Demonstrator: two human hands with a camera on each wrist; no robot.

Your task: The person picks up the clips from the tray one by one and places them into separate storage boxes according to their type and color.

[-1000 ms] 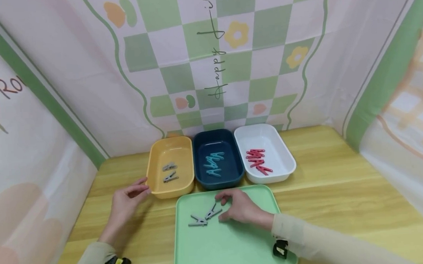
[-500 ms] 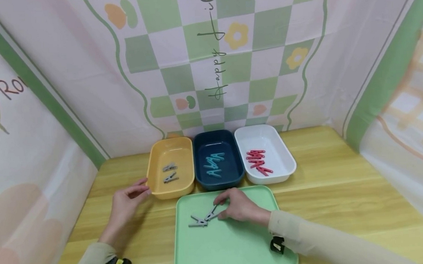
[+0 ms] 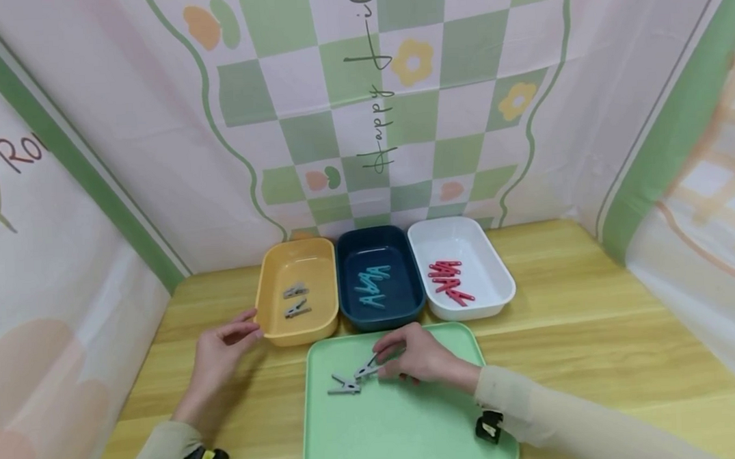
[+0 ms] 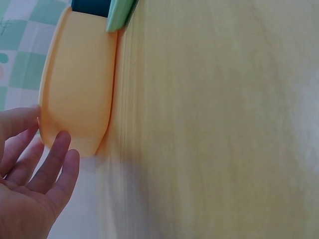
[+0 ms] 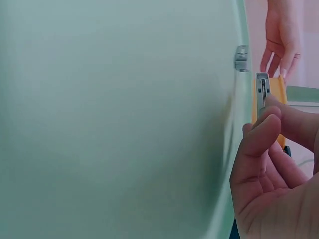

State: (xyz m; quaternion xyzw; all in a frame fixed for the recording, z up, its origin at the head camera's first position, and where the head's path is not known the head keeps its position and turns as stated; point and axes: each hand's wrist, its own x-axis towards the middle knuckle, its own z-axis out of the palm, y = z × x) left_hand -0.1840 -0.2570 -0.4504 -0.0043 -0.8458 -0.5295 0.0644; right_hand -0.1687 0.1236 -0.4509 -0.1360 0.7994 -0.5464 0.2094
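My right hand (image 3: 425,357) pinches a grey clothespin (image 5: 262,84) by its handle end between thumb and forefinger, over the light green tray (image 3: 401,433). Just left of it, a second grey clothespin (image 3: 345,386) lies on the tray, its arms pointing left; the held one's tip comes right up to it in the head view. My left hand (image 3: 218,356) touches the near left corner of the yellow bin (image 3: 298,338) with relaxed fingertips (image 4: 61,139). Inside that bin lie two grey clothespins (image 3: 297,300).
Beside the yellow bin stand a dark blue bin (image 3: 380,321) holding several teal clothespins (image 3: 372,284) and a white bin (image 3: 495,272) with several red clothespins (image 3: 448,281). All three line the back of the wooden table (image 3: 593,329), against a patterned cloth (image 3: 363,120).
My right thumb and forefinger have closed on the right-hand clothespin on the tray, which has shifted very slightly left. My left hand stays at the yellow bin.
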